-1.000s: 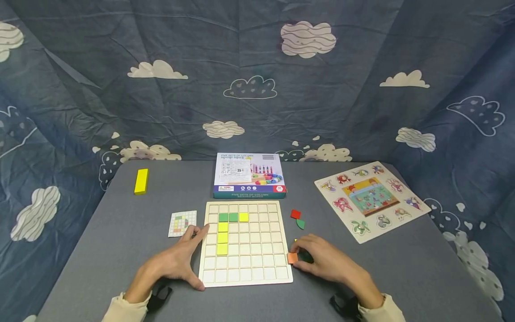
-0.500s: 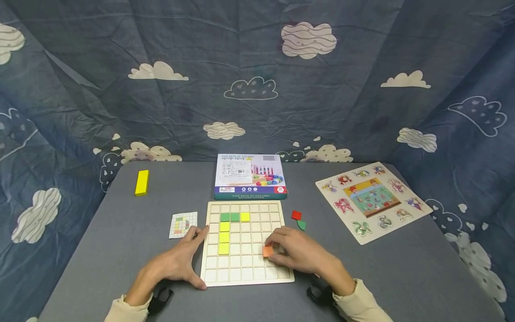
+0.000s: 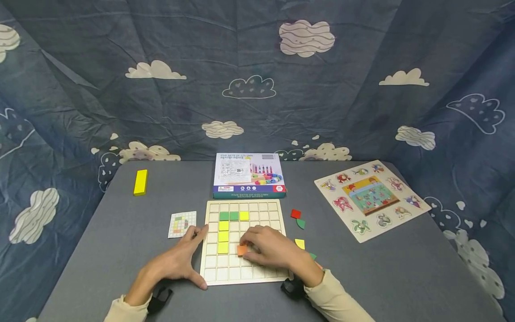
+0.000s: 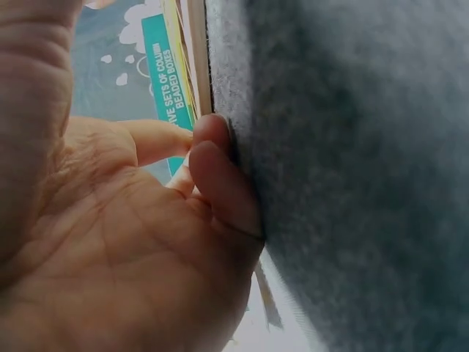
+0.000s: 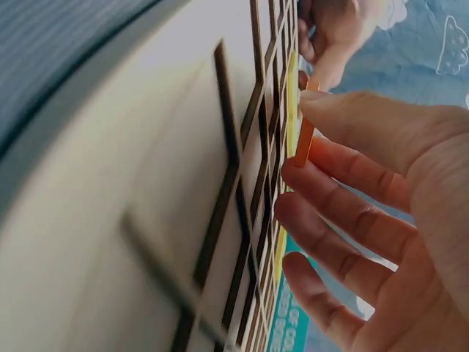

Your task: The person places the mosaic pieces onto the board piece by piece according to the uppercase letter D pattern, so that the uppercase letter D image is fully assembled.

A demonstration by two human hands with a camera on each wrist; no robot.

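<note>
My right hand (image 3: 269,246) pinches an orange square tile (image 3: 242,250) between thumb and fingers, over the lower middle of a pale wooden grid board (image 3: 245,277). In the right wrist view the tile (image 5: 305,139) stands out edge-on, close over the grid. Along the board's left side rests my left hand (image 3: 177,259), thumb at the lower corner and forefinger higher up, spread apart. Green tiles (image 3: 229,216) and a yellow tile (image 3: 244,215) lie in an upper row of the grid. Below the leftmost green one runs a column of yellow tiles (image 3: 223,237).
A pattern card (image 3: 182,224) lies left of the board. Behind stands a boxed bead set (image 3: 249,176). To the right are a red tile (image 3: 295,214), a green piece (image 3: 301,223), a yellow tile (image 3: 299,243) and a sea-animal puzzle board (image 3: 370,201). A yellow block (image 3: 141,182) sits far left.
My right hand has carried the orange tile leftward from the board's right edge to over its lower middle, uncovering a yellow tile on the table. My left hand has stayed in place.
</note>
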